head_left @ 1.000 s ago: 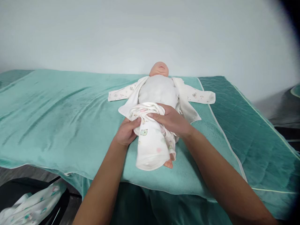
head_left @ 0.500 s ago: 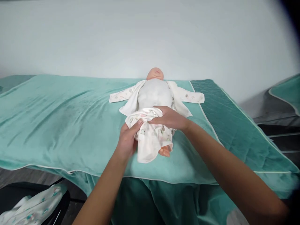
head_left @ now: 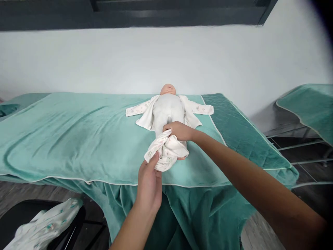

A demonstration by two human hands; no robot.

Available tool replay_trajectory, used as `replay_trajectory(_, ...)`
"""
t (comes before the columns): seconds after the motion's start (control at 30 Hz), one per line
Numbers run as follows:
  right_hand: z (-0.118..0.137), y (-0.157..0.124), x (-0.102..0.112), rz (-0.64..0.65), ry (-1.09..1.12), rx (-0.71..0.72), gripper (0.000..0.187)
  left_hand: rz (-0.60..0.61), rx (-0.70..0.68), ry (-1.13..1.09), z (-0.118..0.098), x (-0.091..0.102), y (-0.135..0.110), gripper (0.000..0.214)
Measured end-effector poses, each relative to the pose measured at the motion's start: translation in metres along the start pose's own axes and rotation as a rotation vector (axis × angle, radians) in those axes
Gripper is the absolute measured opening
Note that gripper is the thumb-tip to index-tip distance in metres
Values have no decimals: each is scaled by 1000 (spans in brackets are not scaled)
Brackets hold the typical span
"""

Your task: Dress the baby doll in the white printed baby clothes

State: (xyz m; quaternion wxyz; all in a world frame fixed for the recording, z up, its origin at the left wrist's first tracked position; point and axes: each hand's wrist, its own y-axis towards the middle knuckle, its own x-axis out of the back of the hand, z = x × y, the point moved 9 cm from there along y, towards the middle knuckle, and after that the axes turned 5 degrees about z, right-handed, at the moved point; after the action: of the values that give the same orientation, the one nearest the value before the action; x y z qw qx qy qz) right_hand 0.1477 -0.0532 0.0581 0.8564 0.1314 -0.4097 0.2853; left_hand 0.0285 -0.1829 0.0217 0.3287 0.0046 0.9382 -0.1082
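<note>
A baby doll (head_left: 169, 107) lies on its back, its head toward the wall and its legs toward me. Its white printed jacket (head_left: 143, 121) is spread open, with both sleeves stretched sideways. White printed baby pants (head_left: 173, 147) are bunched around the doll's lower legs, and one foot shows slightly at their right side. My left hand (head_left: 151, 180) pinches the near left edge of the pants between thumb and fingers. Over the doll's legs, my right hand (head_left: 179, 131) is closed on the gathered upper part of the pants; its fingertips are partly hidden.
A teal cover (head_left: 78, 139) with white piping drapes over the bed. At lower left, a printed white cloth (head_left: 49, 225) lies on a black chair (head_left: 23, 210). A white wall (head_left: 166, 59) rises behind the bed, and another teal-covered surface (head_left: 309, 104) with metal rails stands at right.
The pants have slid down toward the doll's feet and bunched up, baring the lower body. My left hand has moved nearer to me. The view has shifted, bringing a dark frame above the wall into sight.
</note>
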Motion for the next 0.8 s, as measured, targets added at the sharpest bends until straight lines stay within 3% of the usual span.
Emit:
replay_trajectory(0.17, -2, -2, -5, 57, -55, -54, 17, -114, -30, -51, 29, 19, -17, 41)
replay_trajectory(0.33, -2, -4, -7, 53, -154, -39, 14, -218, -98, 101, 30, 50, -2, 44)
replay_trajectory(0.47, 2, -7, -11, 39, -268, -7, 8, -83, -46, 282, 20, 46, 16, 48)
replay_trajectory(0.57, 5, -9, -12, 28, -290, 5, 15, 8, 17, 290, 15, 39, 25, 46)
replay_trajectory(0.8, 7, -13, -7, 41, -85, 3, 19, 216, -43, 273, 1, 30, 50, 46)
